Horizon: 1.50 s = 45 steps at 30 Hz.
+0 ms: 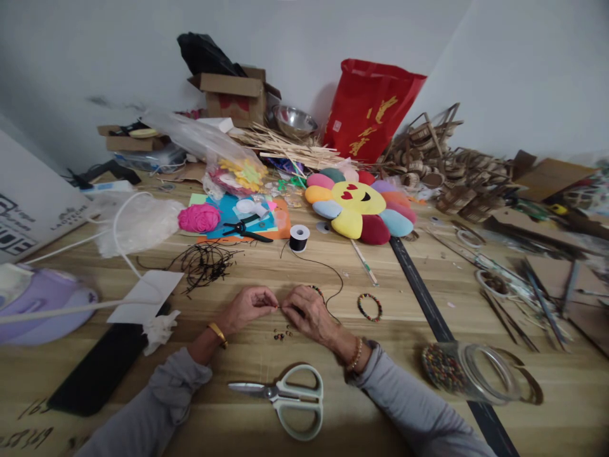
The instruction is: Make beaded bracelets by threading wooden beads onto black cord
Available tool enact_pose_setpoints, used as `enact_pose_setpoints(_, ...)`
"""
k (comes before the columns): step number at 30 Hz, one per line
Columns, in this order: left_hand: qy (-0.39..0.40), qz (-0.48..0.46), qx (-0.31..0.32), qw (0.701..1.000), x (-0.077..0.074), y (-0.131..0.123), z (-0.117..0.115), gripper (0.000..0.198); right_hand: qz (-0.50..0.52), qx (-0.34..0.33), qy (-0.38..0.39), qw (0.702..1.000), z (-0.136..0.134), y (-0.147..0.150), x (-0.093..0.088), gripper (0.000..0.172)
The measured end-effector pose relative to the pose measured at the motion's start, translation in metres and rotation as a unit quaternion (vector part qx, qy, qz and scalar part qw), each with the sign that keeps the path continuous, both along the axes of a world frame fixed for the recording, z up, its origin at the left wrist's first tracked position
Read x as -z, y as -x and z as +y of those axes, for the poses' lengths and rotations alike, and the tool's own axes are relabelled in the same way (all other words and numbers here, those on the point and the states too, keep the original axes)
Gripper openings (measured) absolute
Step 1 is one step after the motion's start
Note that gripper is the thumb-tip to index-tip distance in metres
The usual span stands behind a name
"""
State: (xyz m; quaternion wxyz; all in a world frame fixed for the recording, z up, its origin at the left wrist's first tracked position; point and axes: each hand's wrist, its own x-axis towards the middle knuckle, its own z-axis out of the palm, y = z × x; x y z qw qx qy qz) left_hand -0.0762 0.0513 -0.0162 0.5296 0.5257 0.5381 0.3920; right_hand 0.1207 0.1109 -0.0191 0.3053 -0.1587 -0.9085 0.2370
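Note:
My left hand [252, 307] is closed in a pinch, with a tiny reddish bead [277, 308] at its fingertips. Fingertips almost touching it, my right hand [308, 312] is pinched as well; what it grips is too small to make out. A beaded strand [316, 291] shows partly behind the right hand. From a spool [299, 238] of black cord, a thin cord [341, 279] curves down to the right wrist. Several loose beads [281, 334] lie just below the hands. To the right rests a multicoloured beaded bracelet [370, 307]. Pale-handled scissors [299, 401] lie open nearer me.
A clear jar [469, 373] of beads lies on its side at right, near a dark strip [423, 292]. Tangled black cord [204, 266], pink yarn [198, 218], a flower cushion [359, 202] and a red bag [371, 111] stand beyond. A black phone-like slab [99, 374] lies left.

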Motion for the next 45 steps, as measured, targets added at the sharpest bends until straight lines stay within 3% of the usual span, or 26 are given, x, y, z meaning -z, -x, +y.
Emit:
enact_pose_setpoints(14, -0.007, 0.019, -0.025, 0.999, 0.000, -0.003, 0.000, 0.020, 0.022, -0.018, 0.003, 1.000, 0.000, 0.001, -0.003, 0.011)
enact_pose_setpoints(23, -0.043, 0.047, 0.002, 0.998, 0.000, -0.004, 0.001, 0.021, 0.010, -0.022, -0.008, 1.000, -0.001, 0.001, -0.001, 0.007)
enact_pose_setpoints(28, -0.036, 0.002, 0.004, 0.999, -0.002, 0.001, 0.002, 0.024, -0.014, 0.090, -0.034, 0.995, 0.000, 0.001, 0.002, 0.003)
enact_pose_setpoints(30, -0.025, -0.008, -0.003, 1.000, -0.003, 0.002, 0.002, 0.023, -0.018, 0.119, -0.036, 0.992, -0.001, 0.001, 0.002, 0.014)
enact_pose_setpoints(33, -0.019, -0.019, -0.012, 1.000, -0.005, 0.003, 0.001, 0.022, -0.008, 0.095, -0.027, 0.995, -0.004, 0.000, -0.003, 0.032)
enact_pose_setpoints(36, -0.018, -0.024, -0.010, 0.999, -0.003, 0.002, 0.001, 0.022, -0.001, 0.049, -0.020, 0.999, -0.008, 0.000, -0.009, 0.037)
enact_pose_setpoints(41, -0.023, -0.017, -0.009, 1.000, 0.001, 0.001, 0.001, 0.022, 0.002, -0.026, 0.007, 1.000, -0.008, 0.001, -0.008, 0.023)
enact_pose_setpoints(45, -0.025, -0.003, -0.007, 1.000, 0.000, -0.001, 0.000, 0.020, 0.037, -0.024, 0.030, 0.999, -0.005, 0.002, 0.000, 0.006)
